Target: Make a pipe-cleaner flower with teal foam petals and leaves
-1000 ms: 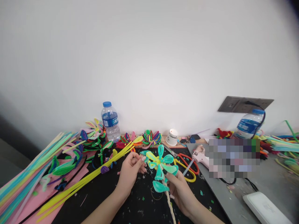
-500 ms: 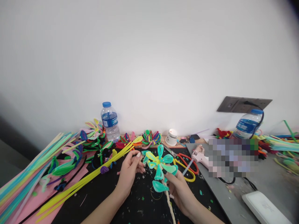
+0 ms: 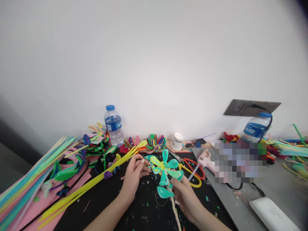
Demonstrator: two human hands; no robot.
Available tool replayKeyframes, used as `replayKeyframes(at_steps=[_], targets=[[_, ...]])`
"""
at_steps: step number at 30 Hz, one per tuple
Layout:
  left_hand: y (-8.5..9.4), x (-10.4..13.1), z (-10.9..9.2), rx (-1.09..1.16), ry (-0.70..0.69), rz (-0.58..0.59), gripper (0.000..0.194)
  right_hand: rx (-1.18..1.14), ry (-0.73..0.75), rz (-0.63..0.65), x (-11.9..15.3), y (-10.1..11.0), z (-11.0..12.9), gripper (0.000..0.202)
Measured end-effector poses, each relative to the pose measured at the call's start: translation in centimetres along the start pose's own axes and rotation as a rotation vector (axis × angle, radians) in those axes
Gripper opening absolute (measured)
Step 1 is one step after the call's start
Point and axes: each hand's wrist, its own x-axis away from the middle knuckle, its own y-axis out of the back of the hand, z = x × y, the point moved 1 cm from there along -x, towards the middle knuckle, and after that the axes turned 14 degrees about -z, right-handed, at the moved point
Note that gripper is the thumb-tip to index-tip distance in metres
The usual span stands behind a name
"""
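Observation:
A teal and yellow pipe-cleaner flower (image 3: 164, 170) stands upright in front of me, its petals looped around a yellow middle. Its pale twisted stem (image 3: 175, 213) runs down toward the bottom edge, with a single teal leaf (image 3: 165, 192) beside it. My right hand (image 3: 186, 195) is closed around the stem just below the petals; some of its fingers are hidden. On the other side, my left hand (image 3: 135, 171) has its fingers curled and its thumb at the tip of a leftward teal petal (image 3: 148, 158), which it appears to pinch.
Yellow pipe cleaners (image 3: 96, 179) and a multicoloured bundle (image 3: 31, 183) lie at left. Behind are a water bottle (image 3: 114, 125), a paper cup (image 3: 176, 141) and finished flowers (image 3: 156, 142). Scissors (image 3: 192, 173), a pink glue gun (image 3: 207, 160) and a white box (image 3: 271, 213) lie rightward.
My left fingers have shifted slightly right, closer to the flower's petals. The flower and my right hand have stayed almost still.

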Motion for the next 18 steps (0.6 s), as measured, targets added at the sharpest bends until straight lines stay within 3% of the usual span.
replayKeyframes(at_steps=[9, 18], targets=[[-0.01, 0.13, -0.04, 0.040, 0.031, 0.017, 0.014, 0.011, -0.007, -0.016, 0.09, -0.21, 0.23, 0.030], [0.24, -0.12, 0.09, 0.044, -0.056, 0.047, 0.006, 0.035, -0.019, -0.018, -0.07, 0.14, -0.02, 0.032]])
